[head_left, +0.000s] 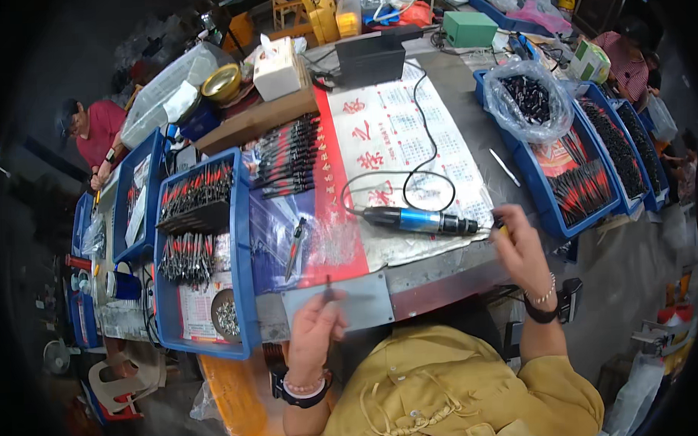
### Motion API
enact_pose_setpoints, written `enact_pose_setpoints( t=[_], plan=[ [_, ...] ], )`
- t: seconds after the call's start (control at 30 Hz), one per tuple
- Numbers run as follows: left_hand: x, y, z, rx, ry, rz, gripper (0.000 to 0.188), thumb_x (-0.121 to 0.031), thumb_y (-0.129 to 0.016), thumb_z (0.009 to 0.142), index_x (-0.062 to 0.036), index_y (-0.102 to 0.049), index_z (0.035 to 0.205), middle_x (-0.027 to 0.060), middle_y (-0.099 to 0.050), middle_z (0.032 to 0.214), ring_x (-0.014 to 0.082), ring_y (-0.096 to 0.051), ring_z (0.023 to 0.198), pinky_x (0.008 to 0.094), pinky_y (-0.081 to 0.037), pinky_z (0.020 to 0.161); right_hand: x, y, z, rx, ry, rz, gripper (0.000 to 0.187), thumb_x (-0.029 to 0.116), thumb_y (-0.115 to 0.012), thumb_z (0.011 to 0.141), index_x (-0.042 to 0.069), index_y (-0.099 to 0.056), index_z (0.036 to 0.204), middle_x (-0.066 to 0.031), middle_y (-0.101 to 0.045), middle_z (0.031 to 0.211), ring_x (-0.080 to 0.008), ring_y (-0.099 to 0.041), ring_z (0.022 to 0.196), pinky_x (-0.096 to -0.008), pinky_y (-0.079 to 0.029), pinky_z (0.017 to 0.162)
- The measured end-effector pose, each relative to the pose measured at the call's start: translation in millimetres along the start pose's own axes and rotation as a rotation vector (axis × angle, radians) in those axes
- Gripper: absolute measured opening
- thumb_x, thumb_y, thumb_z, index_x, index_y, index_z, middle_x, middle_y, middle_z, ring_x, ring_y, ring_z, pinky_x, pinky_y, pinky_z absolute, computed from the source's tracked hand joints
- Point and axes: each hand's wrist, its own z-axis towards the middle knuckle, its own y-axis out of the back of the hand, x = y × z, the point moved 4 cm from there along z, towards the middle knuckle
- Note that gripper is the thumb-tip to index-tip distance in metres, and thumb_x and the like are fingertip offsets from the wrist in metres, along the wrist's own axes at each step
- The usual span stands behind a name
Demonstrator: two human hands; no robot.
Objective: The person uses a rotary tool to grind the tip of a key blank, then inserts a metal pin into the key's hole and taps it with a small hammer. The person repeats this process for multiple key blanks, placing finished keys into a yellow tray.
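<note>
My left hand (314, 331) is closed in a pinch around a small dark part (327, 286), blurred, over a grey metal plate (371, 298) at the table's front edge. My right hand (521, 246) is raised at the right with its fingers curled together; what they hold, if anything, is too small to tell. Just left of it, a blue and black power screwdriver (418, 220) lies on its side, its tip toward these fingers. One slim black and red tool (295, 248) lies on the purple part of the sheet, and several similar tools (289, 155) are stacked behind it.
Blue bins (246, 298) with bundled tools and a bowl of small metal pieces (226, 314) stand left. More blue bins (552, 211) and a plastic bag of black parts (528, 104) stand right. A looping cable (433, 150) crosses the printed sheet (396, 124). A white-bladed strip (505, 167) lies nearby.
</note>
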Motion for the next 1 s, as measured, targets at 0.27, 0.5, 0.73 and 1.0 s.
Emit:
enact_pose_setpoints(
  t=[0.27, 0.5, 0.73, 1.0],
  plan=[
    [32.9, -17.3, -15.1, 0.059, 0.13, -0.156, 0.028, -0.012, -0.054, 0.099, 0.0006, -0.06, 0.123, 0.0042, -0.066, 0.084, 0.0042, -0.05, 0.061, 0.0177, -0.039, 0.055, 70.6, -97.8, -58.2, 0.443, 0.37, 0.052, 0.036, 0.0, -0.065, 0.084, 0.001, -0.056, 0.12, -0.0164, -0.058, 0.1, -0.0339, -0.063, 0.085, -0.037, -0.052, 0.074],
    [40.7, -13.1, -19.4, -0.007, 0.209, -0.266, 0.028, -0.01, -0.052, 0.1, 0.0057, -0.06, 0.121, 0.0052, -0.061, 0.081, 0.0058, -0.043, 0.058, 0.0193, -0.034, 0.053, 71.7, -123.5, -67.1, 0.493, 0.442, 0.067, 0.041, -0.004, -0.062, 0.082, -0.001, -0.056, 0.122, -0.0159, -0.055, 0.101, -0.0325, -0.062, 0.084, -0.0369, -0.052, 0.069],
    [44.6, -14.8, -19.2, -0.028, 0.163, -0.187, 0.03, -0.011, -0.051, 0.101, 0.0055, -0.057, 0.125, 0.0019, -0.057, 0.079, 0.0043, -0.039, 0.058, 0.0175, -0.031, 0.052, 69.5, -128.1, -64.1, 0.484, 0.432, 0.048, 0.04, -0.004, -0.062, 0.082, -0.002, -0.057, 0.122, -0.0165, -0.056, 0.099, -0.0331, -0.063, 0.084, -0.0368, -0.053, 0.069],
    [49.1, -28.2, -20.6, -0.275, -0.364, 0.893, 0.027, -0.005, -0.056, 0.094, 0.0053, -0.056, 0.119, 0.0212, -0.063, 0.09, 0.0357, -0.061, 0.075, 0.0414, -0.049, 0.063, 51.6, -136.3, -67.5, 0.479, 0.262, 0.118, 0.031, 0.001, -0.061, 0.087, -0.003, -0.06, 0.117, -0.0195, -0.063, 0.088, -0.0347, -0.065, 0.081, -0.0344, -0.053, 0.072]
  ],
)
